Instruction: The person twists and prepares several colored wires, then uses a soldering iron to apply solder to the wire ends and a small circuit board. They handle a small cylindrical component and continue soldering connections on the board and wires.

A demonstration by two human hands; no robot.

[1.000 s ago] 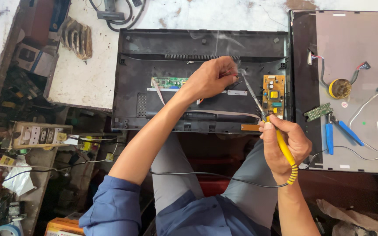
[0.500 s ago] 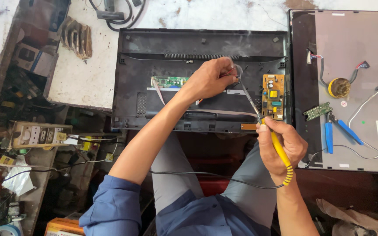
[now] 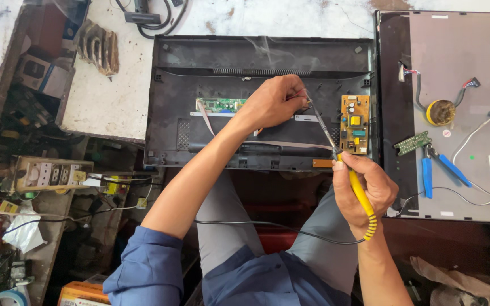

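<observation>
My right hand [image 3: 364,190] grips a yellow-handled soldering iron [image 3: 360,192], its metal tip reaching up-left to my left hand [image 3: 273,102]. My left hand pinches thin wires [image 3: 301,95] over the open black monitor back cover [image 3: 211,62]. Smoke rises above the joint. A green circuit board [image 3: 219,105] lies left of my left hand. An orange power board [image 3: 354,124] sits just right of the iron's shaft.
A grey metal display panel [image 3: 455,62] lies at right with a yellow-rimmed tin [image 3: 440,112], a small green board [image 3: 412,143], blue-handled pliers [image 3: 427,175] and loose cables. A power strip [image 3: 49,174] and cluttered parts sit lower left. A metal heat sink [image 3: 98,48] rests on the white worktop.
My right hand has shifted slightly, angling the iron's tip up against the wires held by my left hand. Smoke has thickened above the joint.
</observation>
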